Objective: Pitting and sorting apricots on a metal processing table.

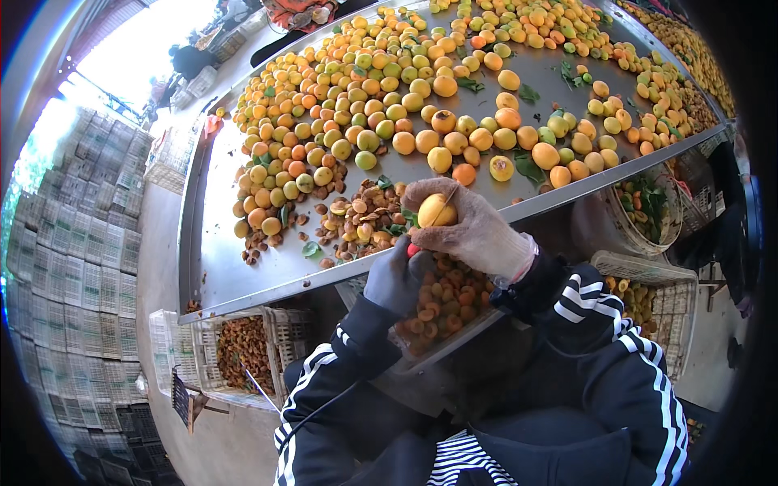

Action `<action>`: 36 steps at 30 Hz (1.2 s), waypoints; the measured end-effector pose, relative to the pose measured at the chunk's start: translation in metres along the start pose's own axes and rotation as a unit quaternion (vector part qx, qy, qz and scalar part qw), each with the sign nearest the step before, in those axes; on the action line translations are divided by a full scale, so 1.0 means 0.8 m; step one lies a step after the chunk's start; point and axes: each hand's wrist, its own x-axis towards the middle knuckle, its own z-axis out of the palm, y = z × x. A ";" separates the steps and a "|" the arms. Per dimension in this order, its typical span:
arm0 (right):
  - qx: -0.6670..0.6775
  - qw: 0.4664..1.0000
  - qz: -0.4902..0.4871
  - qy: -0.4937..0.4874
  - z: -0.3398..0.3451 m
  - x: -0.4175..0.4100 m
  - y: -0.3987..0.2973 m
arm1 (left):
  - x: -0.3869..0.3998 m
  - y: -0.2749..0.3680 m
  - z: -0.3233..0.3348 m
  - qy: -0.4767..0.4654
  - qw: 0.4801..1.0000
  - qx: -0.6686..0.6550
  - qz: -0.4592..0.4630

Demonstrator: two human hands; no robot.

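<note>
In a soiled, pale knit glove, my right hand (474, 228) holds a yellow apricot (436, 211) between thumb and fingers. A thin dark line runs across the fruit; whether it is a cut or a blade, I cannot tell. Just below it, my grey-gloved left hand (398, 276) is closed around a small tool with a red handle (413, 249), mostly hidden by the fingers. Both hands are over the near rim of a metal sorting table (213, 212). Beside them on the table lies a heap of brown apricot pits (364, 212). Underneath, a crate holds opened apricots (447, 304).
Many whole apricots (340, 91) and some loose leaves (530, 165) cover the table. At lower left a plastic crate (206, 358) contains brown pits. To the right stand a bucket (656, 243) with leaves and a crate (671, 304) with fruit. Stacked crates (79, 273) line the left side.
</note>
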 end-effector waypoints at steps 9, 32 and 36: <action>-0.051 0.998 0.026 -0.007 -0.002 -0.002 0.004 | -0.002 0.007 0.007 0.003 1.000 -0.012 -0.026; 0.104 0.989 0.102 -0.010 0.035 0.008 0.067 | 0.026 -0.010 0.017 0.226 0.958 0.084 0.156; -0.242 0.959 -0.145 0.023 0.037 0.008 0.057 | 0.038 0.005 0.032 0.201 0.907 -0.365 -0.063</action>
